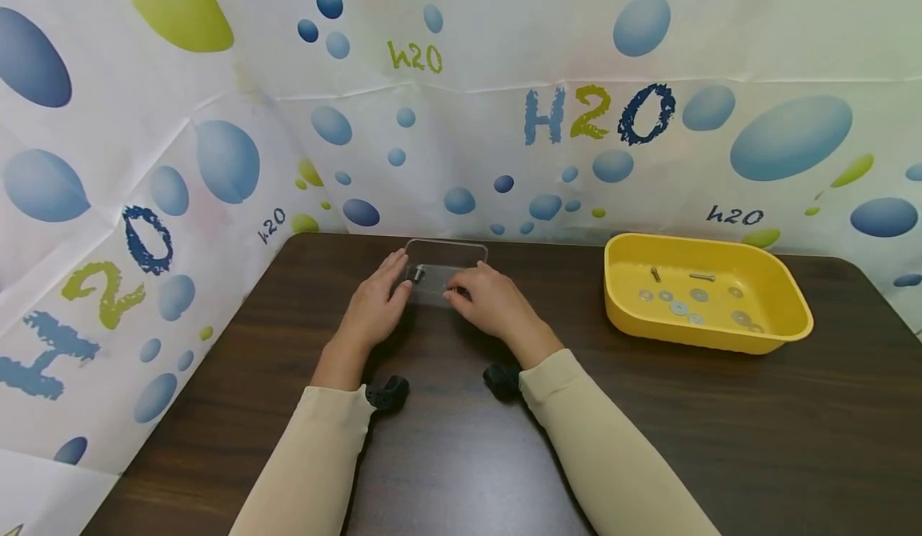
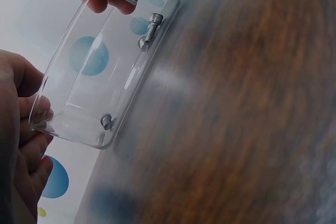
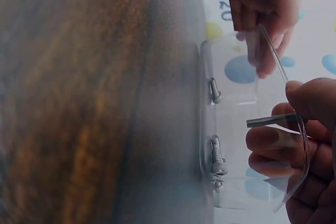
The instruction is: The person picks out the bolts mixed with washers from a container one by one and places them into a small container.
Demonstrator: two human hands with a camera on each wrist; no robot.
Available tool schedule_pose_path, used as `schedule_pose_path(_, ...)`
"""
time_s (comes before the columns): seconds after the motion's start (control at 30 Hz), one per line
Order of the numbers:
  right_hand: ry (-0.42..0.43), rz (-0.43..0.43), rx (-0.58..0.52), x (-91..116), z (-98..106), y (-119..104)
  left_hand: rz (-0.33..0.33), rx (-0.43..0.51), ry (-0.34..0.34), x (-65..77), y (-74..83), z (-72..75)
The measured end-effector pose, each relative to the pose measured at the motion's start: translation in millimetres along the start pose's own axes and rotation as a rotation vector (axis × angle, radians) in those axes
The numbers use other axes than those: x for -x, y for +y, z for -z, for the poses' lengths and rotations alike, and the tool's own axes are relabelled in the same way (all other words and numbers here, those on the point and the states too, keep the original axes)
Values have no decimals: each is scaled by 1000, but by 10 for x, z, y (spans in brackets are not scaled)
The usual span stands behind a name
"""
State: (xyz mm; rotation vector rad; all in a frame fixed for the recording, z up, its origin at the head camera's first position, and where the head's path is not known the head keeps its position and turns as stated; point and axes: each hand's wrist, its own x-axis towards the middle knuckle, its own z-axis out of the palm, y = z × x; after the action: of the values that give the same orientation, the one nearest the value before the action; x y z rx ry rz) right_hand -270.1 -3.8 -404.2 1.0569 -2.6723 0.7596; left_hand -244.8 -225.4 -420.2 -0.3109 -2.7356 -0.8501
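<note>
A clear plastic container (image 1: 432,278) stands near the table's far edge. My left hand (image 1: 376,300) grips its left end, fingers along the outside of the wall. Over the near rim my right hand (image 1: 490,298) reaches in, pinching a metal bolt (image 3: 268,120) between thumb and fingers; its threaded end points into the container. Lower inside, another bolt (image 2: 152,27) lies by the wall with small hardware beside it. One more bolt (image 2: 106,121) lies toward the left end.
A yellow tray (image 1: 709,342) stands to the right on the dark wooden table (image 1: 461,456), with several washers and two bolts in it. A white printed sheet (image 1: 475,112) rises behind the table and along its left side.
</note>
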Motion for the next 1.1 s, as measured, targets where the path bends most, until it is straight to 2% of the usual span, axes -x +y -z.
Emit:
schedule_pose_path(0.4, -7, 7, -34, 5, -15, 2, 6, 10, 3, 24, 8, 13)
schedule_pose_path(0.8, -11, -3, -34, 14, 13, 31, -2, 14, 8, -18, 24, -22)
schedule_pose_path(1.1, -2, 19, -53, 12, 5, 28, -6, 4, 29, -14, 13, -13)
